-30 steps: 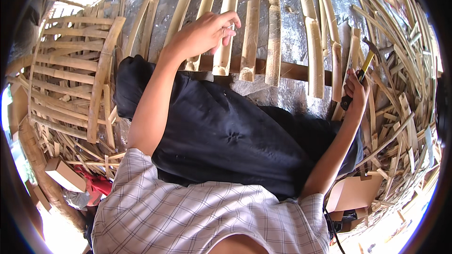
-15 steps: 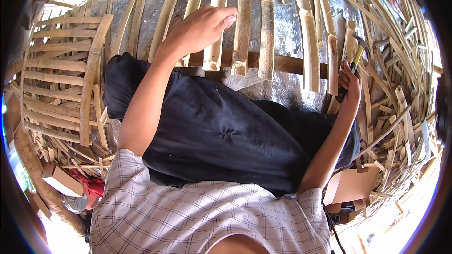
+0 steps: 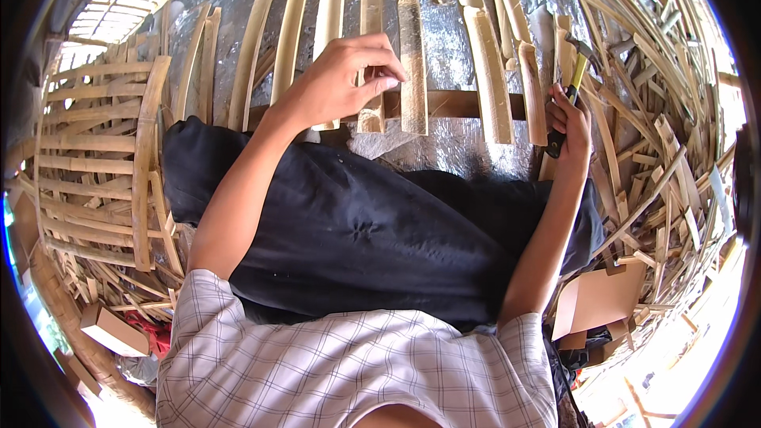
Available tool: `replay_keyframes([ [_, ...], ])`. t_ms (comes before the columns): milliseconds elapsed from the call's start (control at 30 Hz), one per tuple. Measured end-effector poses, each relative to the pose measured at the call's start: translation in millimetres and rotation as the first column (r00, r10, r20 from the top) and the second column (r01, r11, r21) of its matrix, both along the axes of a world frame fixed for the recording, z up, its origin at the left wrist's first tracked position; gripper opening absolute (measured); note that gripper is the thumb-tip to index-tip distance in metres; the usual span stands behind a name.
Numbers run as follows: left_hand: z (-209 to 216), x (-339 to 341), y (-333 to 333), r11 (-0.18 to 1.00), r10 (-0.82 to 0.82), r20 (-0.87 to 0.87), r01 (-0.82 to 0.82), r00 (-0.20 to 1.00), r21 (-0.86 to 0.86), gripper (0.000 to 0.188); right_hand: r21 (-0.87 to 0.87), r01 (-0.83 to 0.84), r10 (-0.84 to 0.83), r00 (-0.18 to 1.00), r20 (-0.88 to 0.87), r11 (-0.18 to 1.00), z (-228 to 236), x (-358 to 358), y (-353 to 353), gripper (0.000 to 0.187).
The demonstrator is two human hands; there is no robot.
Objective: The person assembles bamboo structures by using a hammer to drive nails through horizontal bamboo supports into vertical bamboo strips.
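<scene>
Bamboo strips [image 3: 414, 71] lie in a row over the grey floor [image 3: 444, 43] in front of you, running away from you, with their close ends toward the floor's near edge, just beyond your legs. Along the right edge you have a heap of bamboo scraps [image 3: 672, 147], and along the left edge is a slatted bamboo frame [image 3: 148, 158]. Dark cloth [image 3: 357, 206] covers your legs. Under the strips, near their close ends, runs a brown crosspiece [image 3: 452, 103]. An open cardboard box [image 3: 598, 301] sits by the near right corner. Toward the right edge is a hammer [image 3: 577, 79], its head pointing away from you; your right hand [image 3: 575, 127] has its fingers wrapped around the dark grip. Your left hand [image 3: 341, 79] is over the middle strips, fingers bent, thumb near the forefinger; whether they pinch something small or touch a strip, you cannot tell.
</scene>
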State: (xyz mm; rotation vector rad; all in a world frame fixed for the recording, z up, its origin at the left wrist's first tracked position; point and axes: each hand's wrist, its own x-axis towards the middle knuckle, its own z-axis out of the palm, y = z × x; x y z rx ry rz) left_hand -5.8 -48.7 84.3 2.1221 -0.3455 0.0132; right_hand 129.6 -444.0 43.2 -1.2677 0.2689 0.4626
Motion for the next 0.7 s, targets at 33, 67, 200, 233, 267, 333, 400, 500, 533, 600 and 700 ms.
replay_keyframes([
  [33, 1.9, -0.9, -5.4, 1.0, -0.001, -0.007, 0.0, 1.0, -0.027, 0.015, -0.021, 0.001, -0.001, 1.0, 0.012, 1.0, 6.1, -2.7, 6.5, 0.011],
  [67, 3.2, -1.1, -9.6, 0.999, -0.001, -0.015, 0.001, 1.0, -0.053, 0.015, -0.03, -0.006, 0.006, 1.0, 0.025, 1.0, 8.5, -4.9, 10.7, 0.012],
  [200, -13.4, -3.9, -24.4, 0.984, 0.125, -0.066, -0.132, 0.99, -0.116, 0.018, -0.114, 0.032, -0.025, 0.998, 0.062, 0.993, 15.4, -8.7, 20.0, 0.022],
  [233, -20.1, -5.7, -25.2, 0.982, 0.19, 0.048, -0.191, 0.981, 0.002, 0.015, -0.169, 0.023, -0.009, 0.996, 0.088, 0.985, 21.3, -12.7, 25.7, 0.024],
  [267, -25.7, -6.1, -23.8, 0.96, 0.261, 0.092, -0.269, 0.961, 0.081, 0.014, -0.225, 0.016, 0.01, 0.994, 0.113, 0.974, 26.2, -16.2, 29.5, 0.027],
  [333, -34.8, -5.9, -18.7, 0.879, 0.385, 0.194, -0.423, 0.902, 0.221, 0.013, -0.315, -0.001, 0.044, 0.991, 0.129, 0.949, 28.6, -19.9, 32.5, 0.03],
  [400, -40.9, -1.0, -1.7, 0.712, 0.51, 0.25, -0.567, 0.823, 0.414, 0.017, -0.375, -0.003, 0.067, 0.985, 0.157, 0.927, 29.3, -23.8, 35.4, 0.032],
  [500, -51.9, 1.9, 31.9, 0.59, 0.584, 0.283, -0.637, 0.761, 0.496, 0.025, -0.437, -0.039, 0.132, 0.974, 0.185, 0.899, 31.2, -25.5, 39.6, 0.035],
  [533, -51.4, 3.6, 32.5, 0.595, 0.607, 0.239, -0.633, 0.758, 0.495, 0.026, -0.489, -0.028, 0.167, 0.955, 0.244, 0.872, 28.1, -24.7, 37.6, 0.034],
  [600, -50.3, 4.2, 32.8, 0.605, 0.65, 0.15, -0.627, 0.745, 0.491, 0.029, -0.584, 0.007, 0.245, 0.904, 0.351, 0.812, 19.6, -23.4, 38.1, 0.034],
  [700, -51.4, 4.9, 33.4, 0.563, 0.603, 0.25, -0.626, 0.758, 0.539, 0.034, -0.564, 0.023, 0.246, 0.885, 0.396, 0.826, 21.6, -25.4, 41.2, 0.029],
])
